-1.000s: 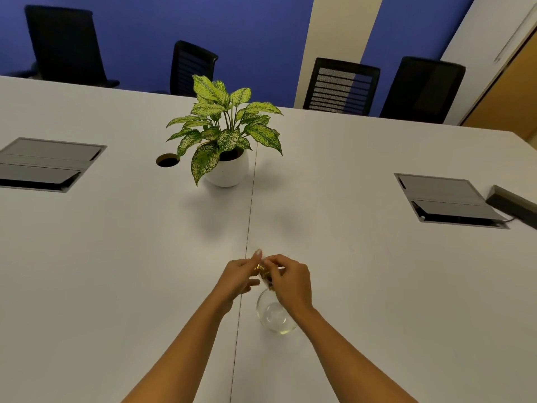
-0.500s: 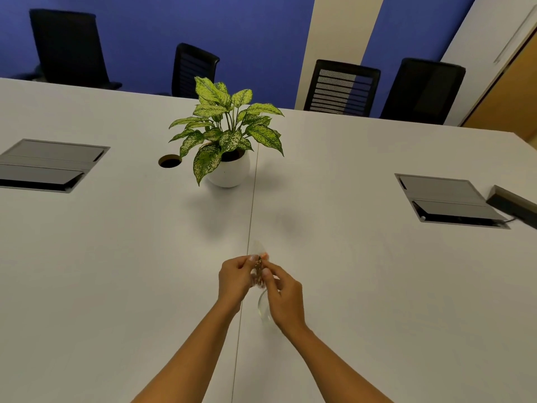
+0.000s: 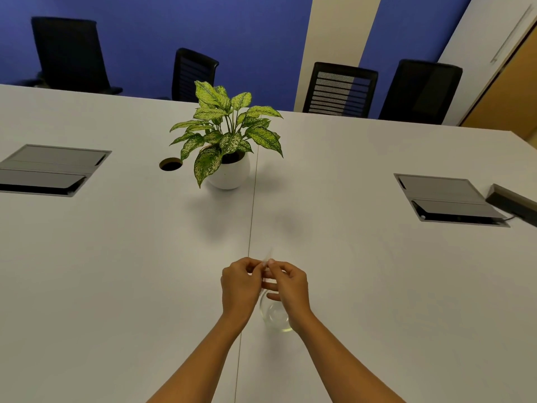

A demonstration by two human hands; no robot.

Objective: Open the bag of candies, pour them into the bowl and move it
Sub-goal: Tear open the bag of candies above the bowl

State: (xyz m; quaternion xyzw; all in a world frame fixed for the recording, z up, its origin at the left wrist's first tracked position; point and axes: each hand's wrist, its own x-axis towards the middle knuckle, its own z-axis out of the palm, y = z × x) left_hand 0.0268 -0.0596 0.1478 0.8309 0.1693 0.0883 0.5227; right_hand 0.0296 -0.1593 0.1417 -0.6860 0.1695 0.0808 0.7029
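A small clear glass bowl (image 3: 273,317) stands on the white table (image 3: 116,271), just below my two hands and partly covered by them. My left hand (image 3: 239,285) and my right hand (image 3: 289,286) meet above the bowl. Both pinch the top of a small transparent candy bag (image 3: 266,260), whose thin clear edge sticks up between the fingertips. The bag's contents are hidden by my fingers.
A potted plant (image 3: 226,141) in a round white pot stands at the table's centre, beyond my hands. A cable hole (image 3: 170,164) lies left of it. Grey flip-up socket boxes sit at the left (image 3: 49,170) and right (image 3: 447,199). Black chairs line the far edge.
My hands have drawn closer together above the bowl, with fingertips now pinching the bag's top edge. The bowl has stayed where it was.
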